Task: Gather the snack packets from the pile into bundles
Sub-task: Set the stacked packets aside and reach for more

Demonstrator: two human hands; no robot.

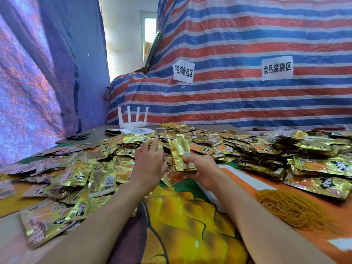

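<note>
1. Gripping an upright stack of gold foil snack packets by its lower end, the right hand has its fingers and thumb curled round it, above the near middle of the table.
2. The left hand is just left of that stack and clasps nothing. Its fingers are straight and slightly spread, the tips reaching over the packets beyond; whether they touch any, I cannot tell.
3. A wide pile of loose gold foil snack packets spreads left of the stack and behind it. The packets lie flat and overlapping, some showing an orange picture, some the back with a barcode.
4. Right of the stack, well apart, lie heaped bundles of the same gold packets, piled in thick blocks.
5. A loose heap of tan rubber bands lies right of the stack and nearer the person, just in front of those bundles.
6. Below the stack, toward the person, a printed cloth with a large yellow-orange fruit picture covers the table under both forearms.
7. Behind the stack and to its left stands a white plastic router with four upright antennas. A white sheet bearing a square code lies just in front of it, and black-handled scissors lie further left.
8. Far behind the stack hangs a red, white and blue striped woven tarpaulin. It carries two white paper signs with black characters, one sign roughly above the stack, the other sign up to its right.
</note>
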